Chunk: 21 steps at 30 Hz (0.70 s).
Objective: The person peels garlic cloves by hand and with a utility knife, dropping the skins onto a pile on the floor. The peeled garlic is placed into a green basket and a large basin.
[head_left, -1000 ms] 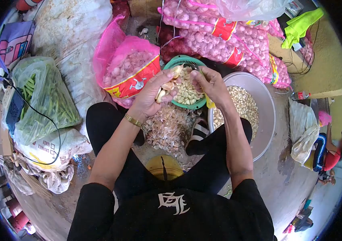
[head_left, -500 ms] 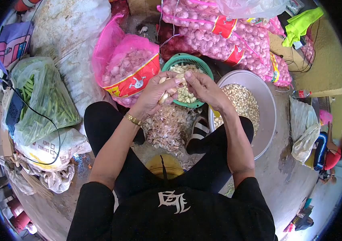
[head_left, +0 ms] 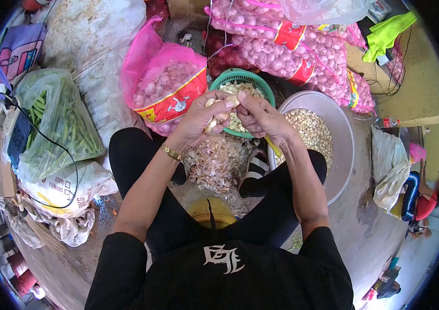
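Note:
My left hand [head_left: 202, 120] is closed around several garlic cloves [head_left: 210, 124], with a watch on its wrist. Fingertips of my right hand [head_left: 263, 118] pinch a pale clove [head_left: 233, 100] where both hands meet. A yellow handle [head_left: 273, 146] shows beneath the right palm; its other end is hidden. Behind and below the hands is a green basket [head_left: 267, 89] of peeled cloves. To the right, a large pale basin [head_left: 344, 150] contains many cloves. Loose papery skins [head_left: 209, 165] lie on the floor between my feet.
An open pink mesh bag of garlic [head_left: 165, 88] stands beyond my left hand, with full garlic sacks [head_left: 302, 51] stacked at the back right. Green pods in a plastic bag [head_left: 59, 121] lie on the left. Another person [head_left: 426, 199] is at the far right.
My right hand's fingers have curled inward near the clove, and the yellow handle has come more into view under the palm. My left hand is nearly unmoved.

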Each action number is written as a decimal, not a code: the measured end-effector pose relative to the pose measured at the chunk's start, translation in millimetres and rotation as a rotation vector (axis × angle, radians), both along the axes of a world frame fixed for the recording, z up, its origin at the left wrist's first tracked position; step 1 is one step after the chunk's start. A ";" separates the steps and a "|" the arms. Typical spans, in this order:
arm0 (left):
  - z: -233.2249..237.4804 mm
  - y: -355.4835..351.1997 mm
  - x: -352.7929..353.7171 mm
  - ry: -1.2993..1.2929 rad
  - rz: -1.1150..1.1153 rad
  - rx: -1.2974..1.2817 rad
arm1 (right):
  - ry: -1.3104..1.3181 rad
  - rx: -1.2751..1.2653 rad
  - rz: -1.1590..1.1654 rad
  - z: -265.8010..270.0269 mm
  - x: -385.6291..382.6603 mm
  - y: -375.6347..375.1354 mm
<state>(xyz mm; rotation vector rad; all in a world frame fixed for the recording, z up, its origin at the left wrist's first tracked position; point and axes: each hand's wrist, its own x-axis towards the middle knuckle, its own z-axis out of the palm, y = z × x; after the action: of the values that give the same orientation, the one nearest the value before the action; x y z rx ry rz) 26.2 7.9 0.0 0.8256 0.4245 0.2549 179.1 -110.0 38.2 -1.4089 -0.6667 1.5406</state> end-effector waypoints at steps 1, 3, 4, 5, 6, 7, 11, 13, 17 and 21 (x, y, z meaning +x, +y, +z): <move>1.9 -0.8 -0.6 -0.003 0.008 0.005 | -0.007 0.006 -0.010 0.6 -1.3 0.3; 4.5 -3.4 -1.3 -0.020 0.027 0.007 | -0.080 0.038 -0.036 -1.0 -5.3 1.5; 5.1 -4.7 -1.4 -0.036 0.043 0.009 | -0.153 0.070 -0.066 -2.5 -7.0 2.3; 5.4 -5.6 -1.3 -0.037 0.045 0.010 | -0.153 0.071 -0.063 -4.1 -7.9 3.5; 5.5 -6.7 -1.3 -0.040 0.064 0.007 | -0.184 0.099 -0.074 -6.1 -8.8 4.3; 5.4 -7.6 -1.4 -0.042 0.082 0.003 | -0.215 0.127 -0.084 -8.6 -9.7 5.0; -1.6 -10.4 -1.8 -0.012 0.126 0.043 | -0.398 0.257 -0.105 -22.5 -10.6 9.6; -3.5 -12.8 -2.8 0.006 0.169 0.008 | -0.905 0.552 -0.095 -26.1 -10.0 11.6; -1.2 -14.9 -5.8 0.007 0.195 -0.001 | -1.245 0.574 -0.062 -22.7 -4.4 9.0; 1.3 -8.9 -15.3 -0.092 0.109 -0.121 | -1.130 0.602 -0.051 -13.7 9.3 11.3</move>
<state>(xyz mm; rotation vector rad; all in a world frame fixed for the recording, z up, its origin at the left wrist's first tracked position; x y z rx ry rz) 10.8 -1.0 1.3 0.6707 0.3949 0.3633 188.3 -98.7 24.5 -1.6850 -1.5686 0.2868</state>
